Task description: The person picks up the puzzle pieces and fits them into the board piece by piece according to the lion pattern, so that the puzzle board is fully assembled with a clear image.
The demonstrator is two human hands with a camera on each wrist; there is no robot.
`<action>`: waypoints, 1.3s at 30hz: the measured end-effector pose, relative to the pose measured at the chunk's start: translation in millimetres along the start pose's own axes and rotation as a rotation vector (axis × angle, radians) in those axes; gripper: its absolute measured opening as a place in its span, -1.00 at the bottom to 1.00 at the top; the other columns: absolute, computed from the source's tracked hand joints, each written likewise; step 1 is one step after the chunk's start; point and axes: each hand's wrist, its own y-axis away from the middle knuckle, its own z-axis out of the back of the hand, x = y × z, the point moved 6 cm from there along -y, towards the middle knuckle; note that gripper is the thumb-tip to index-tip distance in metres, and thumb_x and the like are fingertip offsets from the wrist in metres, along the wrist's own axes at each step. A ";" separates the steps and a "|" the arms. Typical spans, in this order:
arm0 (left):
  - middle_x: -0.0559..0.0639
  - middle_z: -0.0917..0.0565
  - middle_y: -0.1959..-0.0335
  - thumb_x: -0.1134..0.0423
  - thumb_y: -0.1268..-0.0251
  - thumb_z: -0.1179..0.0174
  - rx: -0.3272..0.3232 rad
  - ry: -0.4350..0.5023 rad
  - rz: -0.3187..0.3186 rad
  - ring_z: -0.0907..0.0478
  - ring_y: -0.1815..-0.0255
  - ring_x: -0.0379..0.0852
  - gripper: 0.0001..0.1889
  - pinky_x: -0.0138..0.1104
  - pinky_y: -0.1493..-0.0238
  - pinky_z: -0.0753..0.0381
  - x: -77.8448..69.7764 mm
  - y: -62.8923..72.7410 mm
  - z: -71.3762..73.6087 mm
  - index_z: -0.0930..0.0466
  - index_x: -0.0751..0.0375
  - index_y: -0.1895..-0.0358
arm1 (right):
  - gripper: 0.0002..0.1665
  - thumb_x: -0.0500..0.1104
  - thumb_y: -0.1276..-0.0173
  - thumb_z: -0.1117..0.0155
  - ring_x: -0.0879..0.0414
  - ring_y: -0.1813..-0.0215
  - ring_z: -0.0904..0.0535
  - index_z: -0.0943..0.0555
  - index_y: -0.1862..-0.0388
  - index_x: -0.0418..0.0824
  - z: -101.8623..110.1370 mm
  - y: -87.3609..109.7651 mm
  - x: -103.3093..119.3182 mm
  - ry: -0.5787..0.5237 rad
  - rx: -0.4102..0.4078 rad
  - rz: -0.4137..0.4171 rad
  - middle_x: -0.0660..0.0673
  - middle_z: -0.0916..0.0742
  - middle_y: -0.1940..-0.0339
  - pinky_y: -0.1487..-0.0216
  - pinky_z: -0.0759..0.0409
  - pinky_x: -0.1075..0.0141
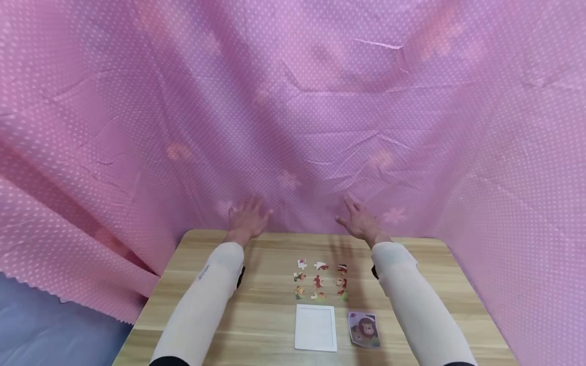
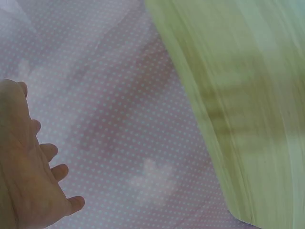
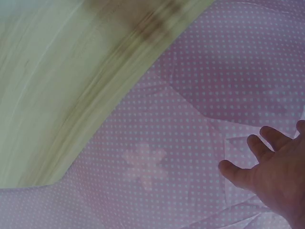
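My left hand [image 1: 248, 219] reaches out past the table's far edge with its fingers spread, holding nothing. The right hand [image 1: 360, 220] is stretched out likewise on the other side, fingers apart and nothing in its grasp. Between and below the hands, several loose jigsaw pieces [image 1: 318, 281] lie in rough rows on the table. Nearer to me is a white puzzle frame [image 1: 316, 328], flat on the wood. To its right lies a purple picture card [image 1: 363, 329] showing a lion. Both wrist views show spread fingers [image 2: 59, 171] against the cloth.
The wooden table [image 1: 270, 325] has rounded far corners. A pink dotted cloth [image 1: 293, 127] hangs behind it and along both sides. At the lower left is a blue-grey surface [image 1: 50, 325] beyond the cloth's edge.
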 end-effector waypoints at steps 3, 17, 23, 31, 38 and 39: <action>-0.05 0.30 -0.62 -0.30 -0.45 0.41 0.016 0.007 0.008 0.18 -0.59 0.24 -0.29 0.31 -0.45 0.30 2.4 8.2 -4.6 0.23 -0.17 -0.57 | -0.05 0.35 -0.42 0.09 -0.40 -0.50 -0.10 0.15 -0.60 0.01 -5.2 4.3 2.8 0.000 0.003 0.015 -0.26 -0.07 -0.60 -0.31 -0.04 -0.47; 0.04 0.08 -0.61 -0.35 -0.43 0.44 0.000 0.030 0.000 0.05 -0.56 0.27 -0.27 0.31 -0.44 0.13 5.3 16.9 -20.0 0.16 -0.13 -0.56 | -0.11 0.33 -0.42 0.08 -0.33 -0.52 -0.10 0.07 -0.59 0.07 -22.4 12.9 9.4 -0.032 0.052 0.006 -0.22 -0.16 -0.59 -0.32 -0.16 -0.40; 0.05 0.01 -0.59 -0.35 -0.42 0.39 -0.006 0.057 -0.007 0.00 -0.55 0.26 -0.26 0.32 -0.42 0.07 0.9 17.9 -27.8 0.04 -0.09 -0.55 | -0.13 0.29 -0.42 0.07 -0.37 -0.44 -0.25 0.02 -0.58 0.03 -29.9 8.8 6.6 -0.048 0.056 0.004 -0.26 -0.22 -0.56 -0.30 -0.25 -0.36; 0.07 -0.08 -0.57 -0.35 -0.42 0.37 -0.012 0.083 -0.008 -0.06 -0.53 0.25 -0.28 0.33 -0.42 0.09 -4.6 19.5 -41.9 -0.01 -0.11 -0.53 | -0.14 0.31 -0.42 0.07 -0.35 -0.40 -0.34 -0.04 -0.57 -0.01 -38.9 -0.4 0.9 -0.076 0.063 0.008 -0.30 -0.43 -0.43 -0.34 -0.26 -0.28; 0.02 -0.11 -0.56 -0.32 -0.43 0.30 -0.022 0.132 -0.011 -0.07 -0.53 0.23 -0.31 0.29 -0.42 -0.01 -6.0 24.1 -50.4 0.01 -0.17 -0.54 | -0.14 0.34 -0.41 0.06 -0.28 -0.36 -0.41 -0.04 -0.57 0.04 -48.6 -8.1 1.9 -0.134 0.084 0.025 -0.28 -0.48 -0.39 -0.34 -0.22 -0.33; 0.02 -0.11 -0.56 -0.33 -0.42 0.31 -0.026 0.130 -0.008 -0.09 -0.52 0.23 -0.30 0.28 -0.41 -0.04 -5.6 24.5 -52.0 0.02 -0.17 -0.54 | -0.15 0.33 -0.41 0.06 -0.27 -0.35 -0.42 -0.05 -0.57 0.05 -50.1 -9.2 2.8 -0.135 0.082 0.032 -0.28 -0.49 -0.38 -0.34 -0.22 -0.33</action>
